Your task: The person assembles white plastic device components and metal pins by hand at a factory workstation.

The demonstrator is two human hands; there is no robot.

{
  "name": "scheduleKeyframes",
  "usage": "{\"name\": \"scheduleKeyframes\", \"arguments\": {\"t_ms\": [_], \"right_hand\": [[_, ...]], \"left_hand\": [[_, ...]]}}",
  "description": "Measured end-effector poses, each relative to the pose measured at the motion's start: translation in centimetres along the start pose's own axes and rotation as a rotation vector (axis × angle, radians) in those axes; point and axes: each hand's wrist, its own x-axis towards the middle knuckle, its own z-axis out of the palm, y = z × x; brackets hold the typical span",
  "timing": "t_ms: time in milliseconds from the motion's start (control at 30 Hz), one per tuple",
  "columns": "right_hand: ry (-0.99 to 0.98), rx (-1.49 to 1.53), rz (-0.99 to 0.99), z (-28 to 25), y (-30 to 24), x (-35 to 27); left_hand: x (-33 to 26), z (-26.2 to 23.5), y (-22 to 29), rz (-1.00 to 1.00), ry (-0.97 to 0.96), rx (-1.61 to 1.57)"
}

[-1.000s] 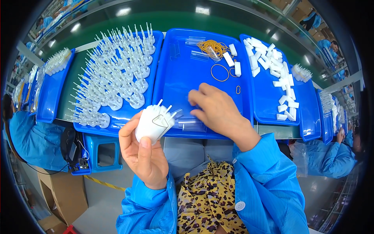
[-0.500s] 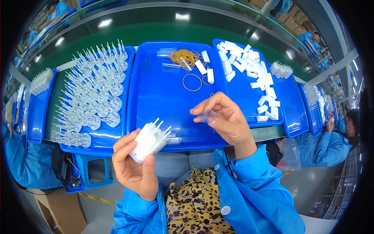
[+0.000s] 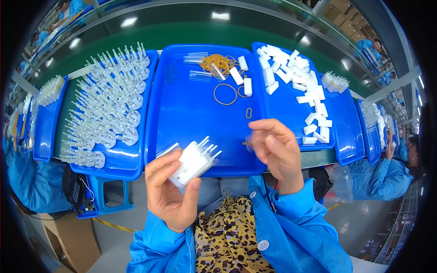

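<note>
My left hand grips a white block-shaped plastic piece with several thin pale prongs pointing up and to the right. A clear plastic strip shows just beyond its fingertips; whether the hand touches it I cannot tell. Over the right front of the middle blue tray, my right hand is closed, its fingers smeared by motion. A small clear plastic piece shows at those fingertips. Between the two hands there is a gap.
The middle tray also holds tan rubber bands, clear plastic tubes and white blocks. At left, a blue tray carries rows of pronged translucent pieces. More white blocks lie in the right tray. A green conveyor runs behind.
My left hand has moved right with the white piece, which has tilted further right. My right hand has shifted slightly right and down, turning, and the clear piece in it is less visible.
</note>
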Motion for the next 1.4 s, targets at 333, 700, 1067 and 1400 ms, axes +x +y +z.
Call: {"name": "scheduleKeyframes", "arguments": {"t_ms": [333,700,1067,1400], "right_hand": [[-0.127,-0.258,0.168,3.8,-1.1,-0.9],[-0.199,-0.111,0.125,3.3,-0.1,-1.4],[0.053,-0.1,-0.094,2.1,1.7,-1.2],[0.058,-0.241,-0.138,3.1,1.4,-1.8]], "left_hand": [[0.2,1.0,0.0,0.007,-0.051,0.065],[0.2,1.1,0.3,-0.143,-0.079,-0.042],[0.3,0.7,0.5,-0.19,-0.078,-0.07],[0.1,0.6,0.4,-0.113,-0.091,0.106]]}}
